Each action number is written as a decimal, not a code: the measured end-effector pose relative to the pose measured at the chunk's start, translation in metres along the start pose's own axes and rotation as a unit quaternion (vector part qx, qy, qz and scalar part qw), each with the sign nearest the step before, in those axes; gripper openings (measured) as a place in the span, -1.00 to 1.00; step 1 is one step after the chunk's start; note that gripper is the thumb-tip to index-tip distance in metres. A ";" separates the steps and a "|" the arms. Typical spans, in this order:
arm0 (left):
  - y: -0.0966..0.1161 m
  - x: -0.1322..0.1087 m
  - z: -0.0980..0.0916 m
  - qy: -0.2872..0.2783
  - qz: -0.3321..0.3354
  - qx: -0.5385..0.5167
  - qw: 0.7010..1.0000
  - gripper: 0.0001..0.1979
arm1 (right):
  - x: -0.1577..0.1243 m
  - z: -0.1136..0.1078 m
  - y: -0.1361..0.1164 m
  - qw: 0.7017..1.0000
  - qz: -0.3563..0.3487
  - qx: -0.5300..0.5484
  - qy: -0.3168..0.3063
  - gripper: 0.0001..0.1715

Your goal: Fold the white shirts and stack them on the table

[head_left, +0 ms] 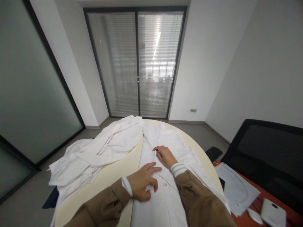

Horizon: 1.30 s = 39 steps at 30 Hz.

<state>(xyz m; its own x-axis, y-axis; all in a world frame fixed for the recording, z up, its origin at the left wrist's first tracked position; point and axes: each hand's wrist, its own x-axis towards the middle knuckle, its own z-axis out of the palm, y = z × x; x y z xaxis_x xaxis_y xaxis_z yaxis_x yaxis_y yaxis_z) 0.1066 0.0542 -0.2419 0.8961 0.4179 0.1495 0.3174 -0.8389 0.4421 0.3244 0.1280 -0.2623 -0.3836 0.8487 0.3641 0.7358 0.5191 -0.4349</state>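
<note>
A white button-up shirt (151,205) lies spread out on the round cream table (118,176), its button placket running lengthwise. My left hand (145,182) rests over the shirt's front, fingers apart and partly bent, holding nothing. Farther up the placket, my right hand (165,156) has its fingers closed on a small raised fold of the shirt. Left of this shirt, a loose heap of white garments (101,148) covers part of the tabletop and hangs over its edge.
At the right stands a black mesh office chair (267,157). Beside it, a reddish-orange surface (243,220) holds papers (236,189), a white mouse (255,216) and a white device (273,214). Beyond the table are glass panels with blinds (139,63).
</note>
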 end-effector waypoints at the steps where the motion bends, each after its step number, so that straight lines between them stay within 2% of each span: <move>1: 0.000 -0.001 0.001 -0.007 -0.003 0.000 1.000 -0.74 | 0.000 0.000 0.000 1.000 0.000 0.002 0.001 -0.66; 4: 0.000 -0.001 0.001 -0.018 -0.004 -0.006 1.000 -0.80 | 0.000 0.001 0.001 1.000 0.000 0.004 0.006 -0.67; 7: 0.002 0.000 -0.003 -0.001 0.003 -0.028 1.000 -0.82 | 0.000 0.002 0.001 1.000 0.000 0.003 0.005 -0.66; 11: 0.007 0.006 -0.007 0.065 0.028 -0.095 0.993 -0.89 | 0.001 0.003 0.003 1.000 0.008 0.000 0.015 -0.67; 13: 0.009 0.010 -0.004 0.107 0.037 -0.123 0.986 -0.95 | 0.001 0.005 0.004 1.000 0.018 -0.004 0.022 -0.70; 15: 0.009 0.013 0.002 0.123 0.040 -0.124 0.984 -0.95 | 0.002 0.005 0.005 0.999 0.024 -0.005 0.022 -0.71; 21: 0.004 0.009 0.024 0.033 0.060 -0.032 0.997 -0.65 | 0.000 0.000 -0.001 0.999 0.023 0.012 0.020 -0.65; 25: 0.004 0.008 0.030 0.046 0.069 -0.016 0.996 -0.54 | 0.000 -0.001 -0.004 0.999 0.033 0.009 0.021 -0.74; 27: 0.006 0.009 0.030 0.053 0.078 -0.016 0.995 -0.60 | 0.000 0.002 -0.002 0.998 0.048 0.018 0.028 -0.73; 31: 0.009 0.013 0.026 0.047 0.090 -0.017 0.995 -0.87 | 0.000 0.008 0.005 0.995 0.072 0.055 0.037 -0.69; 35: 0.010 0.017 0.026 0.068 0.087 -0.025 0.994 -0.83 | 0.001 0.011 0.008 0.994 0.078 0.070 0.044 -0.69; 39: 0.014 0.017 0.028 0.048 0.075 0.002 0.996 -0.82 | 0.001 0.011 0.008 0.994 0.071 0.069 0.052 -0.71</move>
<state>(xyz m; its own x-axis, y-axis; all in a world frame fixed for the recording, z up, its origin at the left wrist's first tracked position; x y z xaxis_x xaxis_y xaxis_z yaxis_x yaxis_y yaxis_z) 0.1348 0.0397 -0.2583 0.8999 0.3194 0.2969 0.1841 -0.8954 0.4054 0.3237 0.1343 -0.2744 -0.2168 0.9028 0.3713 0.6917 0.4105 -0.5942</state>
